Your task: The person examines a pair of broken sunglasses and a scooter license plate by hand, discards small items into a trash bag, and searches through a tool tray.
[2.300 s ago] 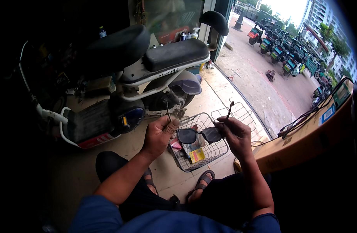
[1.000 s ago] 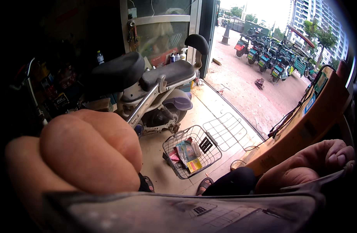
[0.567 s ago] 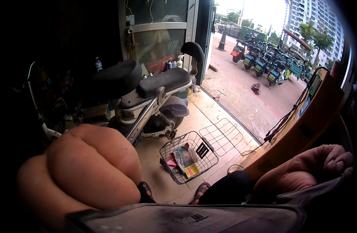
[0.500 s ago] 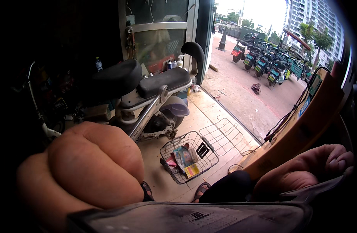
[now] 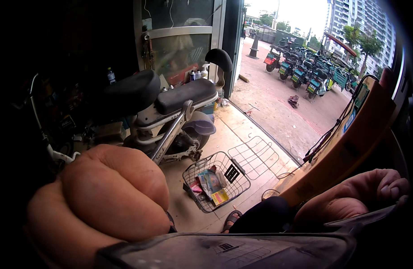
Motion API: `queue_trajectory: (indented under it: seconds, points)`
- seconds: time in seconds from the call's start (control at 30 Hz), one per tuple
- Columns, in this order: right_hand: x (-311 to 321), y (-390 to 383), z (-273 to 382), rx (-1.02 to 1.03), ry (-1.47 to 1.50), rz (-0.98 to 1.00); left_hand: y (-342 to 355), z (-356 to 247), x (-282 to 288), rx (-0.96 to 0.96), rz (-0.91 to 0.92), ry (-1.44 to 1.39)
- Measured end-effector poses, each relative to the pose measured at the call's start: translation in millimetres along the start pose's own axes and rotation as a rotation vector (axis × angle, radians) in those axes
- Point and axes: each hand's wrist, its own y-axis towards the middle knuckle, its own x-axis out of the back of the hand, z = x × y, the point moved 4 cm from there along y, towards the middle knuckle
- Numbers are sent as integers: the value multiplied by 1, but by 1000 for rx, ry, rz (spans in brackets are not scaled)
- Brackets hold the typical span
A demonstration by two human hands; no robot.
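A dark, glossy plastic panel (image 5: 170,251) stretches across the lower edge, close to me, reflecting the wire basket beyond it. My left hand (image 5: 116,193), large and near, is folded closed against the panel's left end; its fingertips are hidden. On the right, my right hand (image 5: 350,197) has its fingers curled in at the panel's raised right rim. A wire basket (image 5: 199,168) sits on the tiled floor past the panel, holding printed packets (image 5: 211,184) in blue, yellow and pink. What kind of part the panel is, I cannot tell.
A scooter with a black seat (image 5: 186,96) stands beyond my left hand. A wire rack (image 5: 255,157) lies beside the basket. At right leans a long brown board-like piece (image 5: 336,152). Through the doorway, several parked scooters (image 5: 300,74) stand on the pavement. My sandalled foot (image 5: 232,219) shows below.
My left hand and the panel's left end have shifted slightly right. The background sits a little further left in view. My right hand keeps its curled shape.
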Motion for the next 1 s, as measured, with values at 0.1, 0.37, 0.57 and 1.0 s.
queue_trajectory:
  seconds: [0.1, 0.37, 0.57, 1.0]
  points:
    - [12, -7, -10, 180, -187, -165, -10, 8, 0, 49, -102, -31]
    - [-62, -46, -150, 37, -262, -105, -179, 86, -2, 885, -549, -24]
    - [-73, -125, -243, -607, 234, -121, -279, 121, -24, 1355, -504, -91]
    - [-99, -201, -320, -1310, 233, 186, -382, 121, -26, 1851, -587, -665]
